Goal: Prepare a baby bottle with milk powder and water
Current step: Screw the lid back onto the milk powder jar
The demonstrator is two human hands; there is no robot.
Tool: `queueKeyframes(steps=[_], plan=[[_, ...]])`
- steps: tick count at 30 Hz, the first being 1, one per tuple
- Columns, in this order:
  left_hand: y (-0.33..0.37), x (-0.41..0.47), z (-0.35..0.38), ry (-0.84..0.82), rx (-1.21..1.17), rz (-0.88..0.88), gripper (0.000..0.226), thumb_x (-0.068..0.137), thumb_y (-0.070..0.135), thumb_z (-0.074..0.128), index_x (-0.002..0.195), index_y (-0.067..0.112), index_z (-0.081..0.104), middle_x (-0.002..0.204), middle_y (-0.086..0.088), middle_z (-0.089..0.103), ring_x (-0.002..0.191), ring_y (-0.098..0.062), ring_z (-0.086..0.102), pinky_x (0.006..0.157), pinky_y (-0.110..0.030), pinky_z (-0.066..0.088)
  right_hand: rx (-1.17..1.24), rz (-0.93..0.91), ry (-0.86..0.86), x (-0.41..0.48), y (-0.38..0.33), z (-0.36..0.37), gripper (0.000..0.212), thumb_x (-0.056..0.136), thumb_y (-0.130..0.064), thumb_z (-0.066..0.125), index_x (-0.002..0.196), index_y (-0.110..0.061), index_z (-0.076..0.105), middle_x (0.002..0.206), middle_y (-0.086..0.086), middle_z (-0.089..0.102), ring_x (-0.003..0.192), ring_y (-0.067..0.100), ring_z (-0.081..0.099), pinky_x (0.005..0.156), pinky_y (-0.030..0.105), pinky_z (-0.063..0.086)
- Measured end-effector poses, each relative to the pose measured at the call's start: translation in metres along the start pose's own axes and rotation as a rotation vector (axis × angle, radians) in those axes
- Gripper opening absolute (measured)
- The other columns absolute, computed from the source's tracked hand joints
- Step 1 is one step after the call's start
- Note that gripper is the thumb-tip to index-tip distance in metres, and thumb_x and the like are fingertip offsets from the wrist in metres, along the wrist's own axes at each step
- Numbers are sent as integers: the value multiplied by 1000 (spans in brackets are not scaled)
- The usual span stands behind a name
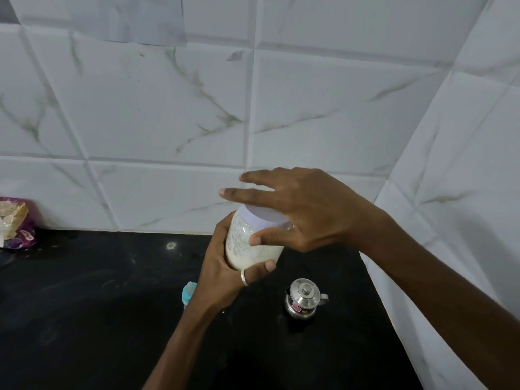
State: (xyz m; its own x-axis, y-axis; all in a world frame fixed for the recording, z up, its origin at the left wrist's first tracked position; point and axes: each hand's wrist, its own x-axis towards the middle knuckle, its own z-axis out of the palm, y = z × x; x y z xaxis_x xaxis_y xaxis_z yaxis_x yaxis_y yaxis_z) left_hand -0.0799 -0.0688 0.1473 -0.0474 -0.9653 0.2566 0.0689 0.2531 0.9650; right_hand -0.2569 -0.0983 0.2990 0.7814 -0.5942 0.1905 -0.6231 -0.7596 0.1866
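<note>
The jar [253, 243] is in the middle of the frame, above the black counter [98, 305]. It is clear, with a white lid [264, 218], and white powder sticks to its inside wall. The left hand [225, 266] grasps it from below. The right hand [304, 212] lies over the lid with straight fingers, the thumb touching the jar. Lower, a teal-capped baby bottle [189, 292] and a steel pot [302, 301] stand on the counter; the pot's red sticker [297, 307] is not readable.

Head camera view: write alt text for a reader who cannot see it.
A person's left hand grips a clear jar of white powder above a black countertop while the right hand lies over its white lid, fingers spread. Below stand a teal-capped baby bottle and a small lidded steel pot.
</note>
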Motion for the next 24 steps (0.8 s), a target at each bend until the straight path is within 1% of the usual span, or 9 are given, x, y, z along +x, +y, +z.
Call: queueKeyframes(steps=[2, 5, 9, 12, 15, 16, 19, 20, 24], plan=[[-1, 1, 0, -17, 22, 2, 92, 62, 24, 90, 143, 25, 47, 135, -3, 65, 124, -30, 64, 93, -54, 59, 3, -13, 34, 2, -1, 11, 69, 94, -77, 33, 154, -43, 37, 140, -4, 59, 113, 21, 66, 74, 39, 57], [-2, 1, 1, -14, 49, -8, 93, 61, 29, 90, 143, 26, 48, 136, -2, 64, 126, -27, 63, 98, -58, 56, 18, 13, 115, 3, -3, 20, 65, 95, -72, 31, 136, -28, 58, 110, -1, 66, 83, 22, 66, 55, 29, 45], [-2, 1, 1, -41, 55, 3, 96, 61, 30, 90, 146, 20, 46, 138, -4, 64, 129, -26, 61, 102, -52, 55, -25, 38, 168, 3, -6, 26, 62, 99, -67, 28, 124, -22, 62, 96, 1, 65, 63, 23, 60, 52, 26, 33], [-3, 0, 1, -37, 61, 18, 91, 63, 24, 89, 142, 9, 46, 131, -8, 67, 122, -28, 65, 91, -39, 59, -31, 71, 210, 4, -9, 30, 56, 100, -61, 31, 123, -21, 63, 95, 1, 66, 56, 23, 58, 51, 26, 32], [-4, -1, 3, -23, 77, 13, 96, 61, 31, 91, 142, 9, 46, 129, -8, 68, 120, -30, 67, 93, -46, 59, -30, 106, 238, 4, -14, 34, 53, 100, -56, 32, 122, -19, 63, 95, 1, 67, 52, 24, 56, 50, 26, 32], [-6, -2, 4, -24, 97, 8, 96, 61, 32, 92, 142, 12, 46, 131, -4, 68, 121, -26, 66, 97, -46, 58, -34, 121, 241, 3, -15, 36, 53, 100, -55, 31, 121, -19, 63, 94, 1, 67, 50, 25, 55, 49, 25, 32], [-1, -7, 8, 6, 219, 43, 89, 59, 36, 90, 137, 33, 48, 123, 32, 64, 116, 3, 63, 94, -12, 50, -60, 181, 256, 1, -22, 44, 53, 100, -54, 29, 117, -19, 65, 86, 0, 66, 46, 25, 49, 49, 25, 30], [0, -9, 10, 11, 220, 51, 88, 58, 38, 89, 136, 35, 48, 120, 37, 63, 114, 7, 63, 91, -8, 48, -66, 204, 261, 0, -24, 46, 52, 100, -54, 29, 116, -19, 65, 83, 0, 65, 44, 24, 47, 49, 25, 29], [-1, -13, 13, 1, 127, -1, 94, 58, 46, 85, 142, 22, 50, 123, 14, 71, 116, -5, 67, 88, -15, 54, -83, 246, 295, 0, -27, 50, 50, 100, -53, 31, 112, -20, 67, 74, -1, 62, 42, 21, 37, 50, 24, 24]])
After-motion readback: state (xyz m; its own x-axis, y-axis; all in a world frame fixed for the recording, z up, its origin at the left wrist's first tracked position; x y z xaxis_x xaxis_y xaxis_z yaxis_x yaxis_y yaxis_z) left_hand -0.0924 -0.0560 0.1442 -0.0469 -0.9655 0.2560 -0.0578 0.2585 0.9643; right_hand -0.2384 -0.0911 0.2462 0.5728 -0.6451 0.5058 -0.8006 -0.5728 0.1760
